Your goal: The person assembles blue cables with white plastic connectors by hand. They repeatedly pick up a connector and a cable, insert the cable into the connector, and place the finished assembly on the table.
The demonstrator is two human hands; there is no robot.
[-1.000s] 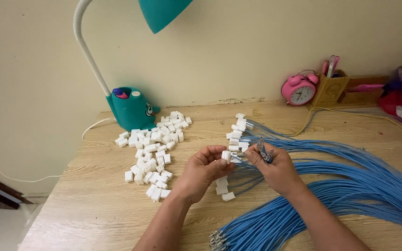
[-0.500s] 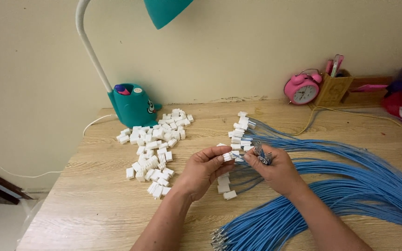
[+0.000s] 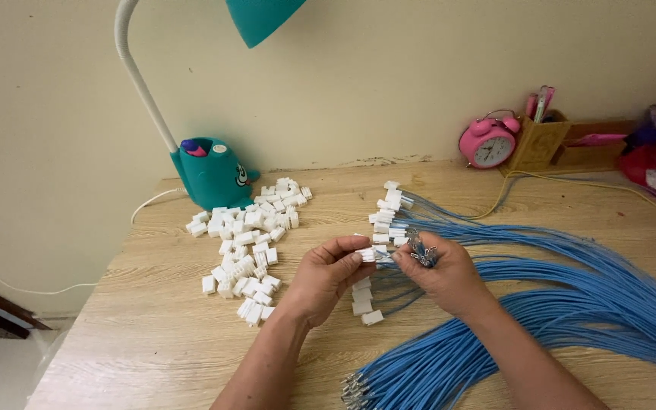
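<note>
My left hand (image 3: 324,277) pinches a small white plastic connector (image 3: 367,254) between thumb and fingers over the wooden desk (image 3: 138,334). My right hand (image 3: 442,275) grips a bunch of blue wires with metal terminal ends (image 3: 421,249), fingertips meeting the connector. A loose pile of white connectors (image 3: 246,241) lies to the left of my hands. Blue wires fitted with white connectors (image 3: 389,212) lie just beyond my hands. A large sheaf of blue wires (image 3: 571,304) fans across the right of the desk, with bare metal tips (image 3: 354,387) at the front.
A teal desk lamp (image 3: 210,171) stands at the back left, its shade overhead. A pink alarm clock (image 3: 487,143) and a wooden pen holder (image 3: 537,137) stand by the wall at the back right, with red clutter (image 3: 654,167) beside them. The desk's left edge drops off to the floor.
My hands stay together at the same spot, working on the connector and wire ends. The view has shifted slightly; nothing else moved.
</note>
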